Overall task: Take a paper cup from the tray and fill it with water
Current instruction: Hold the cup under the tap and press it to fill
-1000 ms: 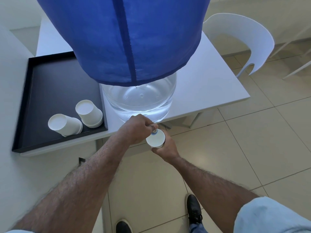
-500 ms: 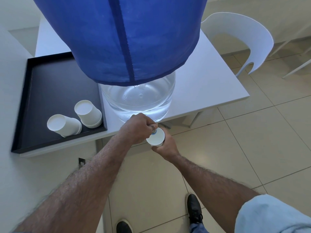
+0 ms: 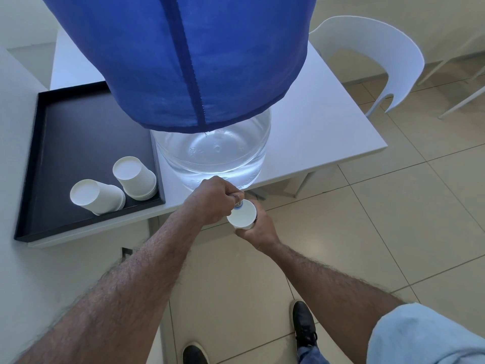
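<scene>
1 paper cup (image 3: pixel 241 214) clamped in the right hand (image 3: pixel 258 229), left hand (image 3: pixel 214 199) closed on the tap, 2 cup stacks (image 3: pixel 135 177) on the tray (image 3: pixel 34 164).

Head-worn view, steeply downward, close.

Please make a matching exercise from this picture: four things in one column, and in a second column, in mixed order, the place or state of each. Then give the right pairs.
Things
1. white paper cup under the tap
2. two stacks of white paper cups
3. clear water bottle with blue cloth cover
4. white plastic chair

Places or states
A. stands on the white table
B. lie on their sides in the black tray
C. beside the table, on the tiled floor
D. held in the right hand, while the left hand works the tap

Pairs: 1-D, 2-B, 3-A, 4-C
</scene>
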Available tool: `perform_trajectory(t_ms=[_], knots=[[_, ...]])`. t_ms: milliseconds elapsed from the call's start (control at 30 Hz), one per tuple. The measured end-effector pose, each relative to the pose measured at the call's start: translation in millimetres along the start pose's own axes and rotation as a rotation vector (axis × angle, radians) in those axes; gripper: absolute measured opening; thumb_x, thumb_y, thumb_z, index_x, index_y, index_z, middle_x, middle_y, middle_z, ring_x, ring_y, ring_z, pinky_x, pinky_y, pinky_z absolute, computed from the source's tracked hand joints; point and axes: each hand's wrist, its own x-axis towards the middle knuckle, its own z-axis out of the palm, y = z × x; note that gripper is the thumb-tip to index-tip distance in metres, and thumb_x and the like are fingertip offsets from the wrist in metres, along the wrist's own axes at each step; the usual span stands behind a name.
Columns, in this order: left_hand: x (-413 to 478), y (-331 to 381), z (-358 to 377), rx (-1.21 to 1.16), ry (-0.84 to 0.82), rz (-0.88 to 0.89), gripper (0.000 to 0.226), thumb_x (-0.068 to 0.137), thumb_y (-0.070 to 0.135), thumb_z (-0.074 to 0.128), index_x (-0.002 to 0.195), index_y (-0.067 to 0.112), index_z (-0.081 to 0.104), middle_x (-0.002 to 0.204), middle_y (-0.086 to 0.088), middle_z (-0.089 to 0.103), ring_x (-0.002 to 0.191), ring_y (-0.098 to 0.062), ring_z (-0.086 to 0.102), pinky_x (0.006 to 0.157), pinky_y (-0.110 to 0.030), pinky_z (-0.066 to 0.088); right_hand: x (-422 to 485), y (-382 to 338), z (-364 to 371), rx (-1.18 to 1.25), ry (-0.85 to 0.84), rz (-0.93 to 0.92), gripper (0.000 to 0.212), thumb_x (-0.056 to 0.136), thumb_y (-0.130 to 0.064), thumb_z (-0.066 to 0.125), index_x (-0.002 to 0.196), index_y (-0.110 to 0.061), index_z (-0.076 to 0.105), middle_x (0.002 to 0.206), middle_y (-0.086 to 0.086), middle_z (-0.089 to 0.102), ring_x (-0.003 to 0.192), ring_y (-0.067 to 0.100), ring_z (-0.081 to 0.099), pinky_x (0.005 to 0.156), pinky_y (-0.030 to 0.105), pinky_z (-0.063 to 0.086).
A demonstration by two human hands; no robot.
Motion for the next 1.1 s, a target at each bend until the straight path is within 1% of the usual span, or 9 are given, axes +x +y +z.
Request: perform_trajectory(t_ms=[133, 233, 400, 567, 700, 767, 867, 1000, 1100], knots=[[-1, 1, 0, -0.007, -0.01, -0.009, 0.019, 0.091, 0.029, 0.061, 0.097, 0.023, 0.078, 0.068, 0.015, 0.065, 0.062, -0.009, 0.06, 0.058, -0.022, 0.043, -1, 1, 1, -0.002, 0.0, 0.0, 0.067, 0.062, -0.008, 0.084, 0.117, -0.032, 0.055, 0.105, -0.003, 0.068, 0.096, 0.016, 0.064, 0.07, 0.015, 0.051], [-1, 0, 0, -0.012, -0.001, -0.019, 0.019, 0.091, 0.031, 0.061, 0.097, 0.023, 0.078, 0.065, 0.012, 0.063, 0.061, -0.01, 0.059, 0.057, -0.022, 0.042, -1, 2, 2, -0.007, 0.003, -0.001, 0.065, 0.063, -0.01, 0.085, 0.116, -0.031, 0.055, 0.103, -0.003, 0.069, 0.094, 0.015, 0.064, 0.071, 0.018, 0.051], [-1, -1, 1, -0.018, 0.01, -0.022, 0.02, 0.091, 0.03, 0.061, 0.095, 0.02, 0.078, 0.061, 0.015, 0.06, 0.058, -0.008, 0.057, 0.056, -0.022, 0.04, 1, 2, 3, -0.021, 0.007, -0.001, 0.064, 0.063, -0.009, 0.085, 0.117, -0.028, 0.056, 0.103, -0.002, 0.069, 0.093, 0.016, 0.064, 0.071, 0.021, 0.052], [-1, 0, 0, -0.009, -0.001, -0.028, 0.02, 0.091, 0.03, 0.061, 0.093, 0.02, 0.078, 0.06, 0.015, 0.06, 0.053, -0.003, 0.054, 0.051, -0.02, 0.038, 1, 3, 6, -0.034, 0.021, 0.005, 0.062, 0.062, -0.008, 0.085, 0.109, -0.033, 0.054, 0.098, -0.003, 0.068, 0.089, 0.016, 0.064, 0.068, 0.024, 0.053], [0, 1, 0, -0.005, -0.012, -0.025, 0.022, 0.091, 0.028, 0.06, 0.093, 0.016, 0.077, 0.061, 0.016, 0.059, 0.056, -0.007, 0.056, 0.053, -0.021, 0.039, 4, 3, 9, -0.008, 0.029, 0.031, 0.06, 0.062, -0.006, 0.083, 0.109, -0.029, 0.056, 0.095, -0.004, 0.067, 0.087, 0.017, 0.064, 0.068, 0.029, 0.054], [2, 1, 0, -0.007, -0.007, -0.02, 0.022, 0.091, 0.027, 0.06, 0.092, 0.015, 0.077, 0.058, 0.019, 0.058, 0.052, -0.005, 0.055, 0.051, -0.02, 0.039, 6, 4, 9, 0.01, 0.027, 0.046, 0.059, 0.061, -0.005, 0.082, 0.111, -0.026, 0.057, 0.096, -0.002, 0.067, 0.089, 0.018, 0.064, 0.068, 0.03, 0.054], [2, -3, 1, -0.001, -0.003, -0.02, 0.021, 0.091, 0.029, 0.06, 0.088, 0.016, 0.077, 0.057, 0.019, 0.06, 0.046, 0.001, 0.054, 0.048, -0.019, 0.037, 5, 6, 11, 0.009, 0.02, 0.066, 0.059, 0.062, -0.005, 0.082, 0.111, -0.025, 0.057, 0.097, -0.004, 0.067, 0.088, 0.016, 0.064, 0.065, 0.025, 0.053], [1, -3, 1, 0.011, -0.012, -0.009, 0.02, 0.091, 0.029, 0.06, 0.087, 0.018, 0.077, 0.083, 0.009, 0.072, 0.059, -0.009, 0.059, 0.046, -0.018, 0.037, 5, 7, 10, 0.011, 0.02, 0.08, 0.059, 0.063, -0.005, 0.081, 0.112, -0.026, 0.056, 0.097, -0.004, 0.067, 0.086, 0.014, 0.063, 0.058, 0.013, 0.049], [1, -2, 1, 0.02, -0.014, -0.015, 0.02, 0.091, 0.031, 0.061, 0.088, 0.02, 0.077, 0.087, 0.007, 0.074, 0.061, -0.009, 0.062, 0.043, -0.017, 0.036, 4, 8, 8, 0.016, 0.026, 0.079, 0.06, 0.063, -0.004, 0.081, 0.113, -0.025, 0.056, 0.098, -0.004, 0.066, 0.086, 0.013, 0.062, 0.057, 0.009, 0.047]])
